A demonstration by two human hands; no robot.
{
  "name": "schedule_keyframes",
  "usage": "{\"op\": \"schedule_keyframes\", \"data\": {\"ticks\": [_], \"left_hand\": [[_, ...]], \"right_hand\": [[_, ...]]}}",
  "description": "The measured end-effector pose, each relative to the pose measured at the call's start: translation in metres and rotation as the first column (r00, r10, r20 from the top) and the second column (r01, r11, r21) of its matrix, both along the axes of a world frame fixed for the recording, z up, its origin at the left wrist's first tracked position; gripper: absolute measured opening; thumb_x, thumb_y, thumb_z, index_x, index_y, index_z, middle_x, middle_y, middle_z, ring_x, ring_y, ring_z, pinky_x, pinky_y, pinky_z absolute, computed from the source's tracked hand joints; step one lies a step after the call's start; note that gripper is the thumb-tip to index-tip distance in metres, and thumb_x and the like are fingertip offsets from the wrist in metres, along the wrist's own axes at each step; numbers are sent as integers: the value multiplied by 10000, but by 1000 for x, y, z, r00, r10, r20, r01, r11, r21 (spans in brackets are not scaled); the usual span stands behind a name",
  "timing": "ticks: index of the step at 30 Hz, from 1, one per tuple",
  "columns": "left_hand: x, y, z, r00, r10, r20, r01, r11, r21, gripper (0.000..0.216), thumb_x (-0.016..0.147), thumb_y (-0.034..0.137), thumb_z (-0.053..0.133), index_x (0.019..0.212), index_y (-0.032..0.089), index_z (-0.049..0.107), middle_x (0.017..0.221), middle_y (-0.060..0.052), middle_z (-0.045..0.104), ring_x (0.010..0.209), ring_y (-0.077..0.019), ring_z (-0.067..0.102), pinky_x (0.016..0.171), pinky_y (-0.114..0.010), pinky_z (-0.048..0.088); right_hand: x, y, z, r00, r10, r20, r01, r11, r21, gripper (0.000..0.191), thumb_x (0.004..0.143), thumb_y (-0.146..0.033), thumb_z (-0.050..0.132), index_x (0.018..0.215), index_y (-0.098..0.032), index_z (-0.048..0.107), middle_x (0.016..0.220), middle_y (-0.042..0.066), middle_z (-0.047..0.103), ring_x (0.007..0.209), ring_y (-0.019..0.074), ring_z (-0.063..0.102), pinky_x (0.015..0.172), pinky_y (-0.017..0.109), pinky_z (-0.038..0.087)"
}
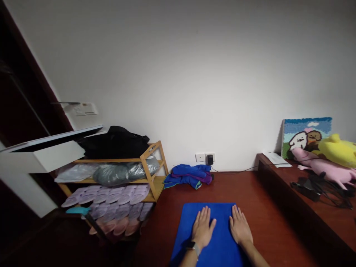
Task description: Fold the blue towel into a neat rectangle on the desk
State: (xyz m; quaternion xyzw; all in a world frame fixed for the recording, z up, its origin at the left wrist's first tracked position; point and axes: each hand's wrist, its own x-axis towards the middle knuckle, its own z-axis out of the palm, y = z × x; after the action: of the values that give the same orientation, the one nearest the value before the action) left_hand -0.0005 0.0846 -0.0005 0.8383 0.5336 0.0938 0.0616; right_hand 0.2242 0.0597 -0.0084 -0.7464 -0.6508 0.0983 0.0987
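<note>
A blue cloth (211, 211) lies spread flat on the dark red wooden surface (258, 207) in front of me. My left hand (202, 227) rests palm down on its middle, fingers stretched out, with a watch on the wrist. My right hand (239, 226) lies flat beside it on the cloth's right part, fingers also extended. Neither hand holds anything.
A pile of blue and purple cloths (189, 175) lies by the wall near a socket with a plug (210, 159). A wooden rack (147, 167) with slippers and bags stands left. On the right, a raised ledge (278, 174) carries plush toys (328, 163), cables and a picture.
</note>
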Motion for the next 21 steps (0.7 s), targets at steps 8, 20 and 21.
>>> {"op": "schedule_keyframes", "data": {"ticks": [8, 20, 21], "left_hand": [[-96, 9, 8, 969, 247, -28, -244, 967, 74, 762, 1028, 630, 157, 1604, 145, 274, 1666, -94, 261, 1548, -251, 228, 1259, -478, 259], [-92, 8, 6, 967, 254, -26, -251, 964, 82, 789, 1028, 642, 153, 1595, 111, 292, 1665, -99, 261, 1547, -247, 230, 1270, -450, 251], [-91, 8, 5, 967, 255, -27, -252, 964, 85, 785, 1029, 640, 152, 1595, 115, 294, 1665, -96, 261, 1547, -244, 231, 1270, -447, 250]], "right_hand": [[0, 1, -5, 1000, -20, 1, 20, 1000, -17, 729, 1000, -444, 107, 1602, -43, 199, 1691, 71, 178, 1565, 230, 127, 1282, 390, 119], [3, 14, 10, 999, -1, 34, 3, 998, -60, 714, 1005, -462, 95, 1618, -99, 148, 1698, 31, 161, 1568, 190, 113, 1281, 382, 94], [3, 14, 9, 1000, -3, 29, 4, 998, -56, 716, 1005, -459, 88, 1617, -92, 145, 1699, 37, 158, 1569, 188, 110, 1281, 380, 90]]}}
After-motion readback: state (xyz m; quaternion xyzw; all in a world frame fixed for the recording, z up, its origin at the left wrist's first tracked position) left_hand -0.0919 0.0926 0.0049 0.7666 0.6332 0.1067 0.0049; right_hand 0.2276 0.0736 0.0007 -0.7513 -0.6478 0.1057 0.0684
